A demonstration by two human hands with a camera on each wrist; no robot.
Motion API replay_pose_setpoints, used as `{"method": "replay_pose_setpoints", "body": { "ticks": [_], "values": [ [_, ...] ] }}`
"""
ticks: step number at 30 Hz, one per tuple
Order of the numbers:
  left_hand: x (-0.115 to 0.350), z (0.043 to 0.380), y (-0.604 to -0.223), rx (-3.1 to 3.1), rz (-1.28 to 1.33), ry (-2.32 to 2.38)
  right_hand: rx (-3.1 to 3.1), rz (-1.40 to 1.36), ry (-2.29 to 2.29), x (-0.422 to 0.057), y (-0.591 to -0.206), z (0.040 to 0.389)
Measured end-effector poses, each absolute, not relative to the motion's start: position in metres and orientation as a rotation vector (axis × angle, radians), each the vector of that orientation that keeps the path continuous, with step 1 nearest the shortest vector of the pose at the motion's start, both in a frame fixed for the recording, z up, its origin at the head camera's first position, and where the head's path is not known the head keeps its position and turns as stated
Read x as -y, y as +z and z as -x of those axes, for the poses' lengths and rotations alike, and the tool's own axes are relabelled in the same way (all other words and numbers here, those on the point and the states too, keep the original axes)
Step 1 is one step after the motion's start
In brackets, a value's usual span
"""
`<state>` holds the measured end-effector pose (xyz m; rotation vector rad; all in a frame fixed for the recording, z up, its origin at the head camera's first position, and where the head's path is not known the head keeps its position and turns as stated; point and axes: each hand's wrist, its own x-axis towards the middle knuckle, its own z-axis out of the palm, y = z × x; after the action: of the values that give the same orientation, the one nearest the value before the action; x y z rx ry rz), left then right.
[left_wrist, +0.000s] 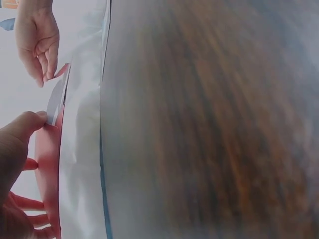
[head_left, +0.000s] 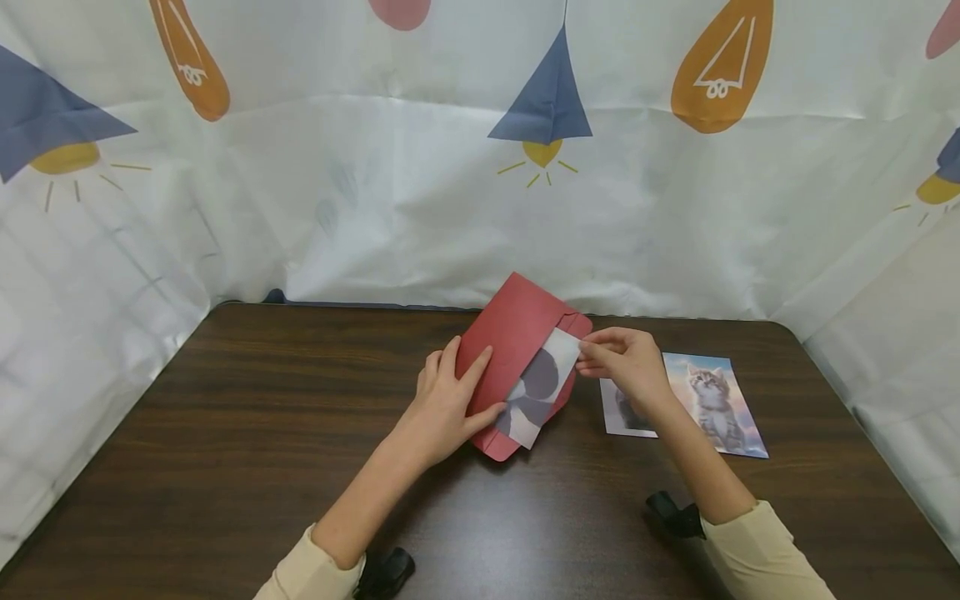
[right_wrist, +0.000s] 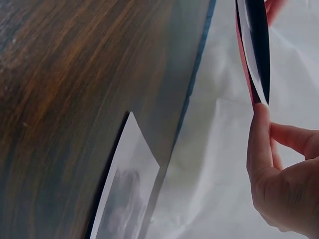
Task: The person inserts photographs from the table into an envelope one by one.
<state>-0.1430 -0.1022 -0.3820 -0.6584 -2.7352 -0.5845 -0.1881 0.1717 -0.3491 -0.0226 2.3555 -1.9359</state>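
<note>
A red envelope point(head_left: 501, 321) is held tilted above the table, its opening facing right. Partway out of that opening sits a white card with grey rounded shapes point(head_left: 542, 379). My left hand point(head_left: 444, 408) grips the envelope at its lower left side, index finger spread over the front and thumb lying at the card's edge. At the card's upper right corner, my right hand point(head_left: 626, 358) pinches with thumb and fingertips. In the right wrist view the envelope point(right_wrist: 241, 47) shows nearly edge-on, with the right fingers point(right_wrist: 259, 124) at its end.
A kitten picture point(head_left: 712, 400) lies on the dark wooden table point(head_left: 225, 467) to the right, beside a greyish picture point(head_left: 621, 412) partly covered by the right hand. A white patterned curtain point(head_left: 420, 208) hangs behind the table's far edge.
</note>
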Motion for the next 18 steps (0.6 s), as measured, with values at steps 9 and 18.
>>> {"method": "replay_pose_setpoints", "body": {
  "ticks": [9, 18],
  "values": [
    [0.1009, 0.1438, -0.3794, 2.727, 0.675, -0.609, -2.386, 0.02, -1.939, -0.1681, -0.3472, 0.1867],
    [0.1002, 0.1447, -0.3797, 2.733, 0.688, -0.681, -2.403, 0.005, -1.978, -0.1626, -0.3487, 0.1869]
  ]
}}
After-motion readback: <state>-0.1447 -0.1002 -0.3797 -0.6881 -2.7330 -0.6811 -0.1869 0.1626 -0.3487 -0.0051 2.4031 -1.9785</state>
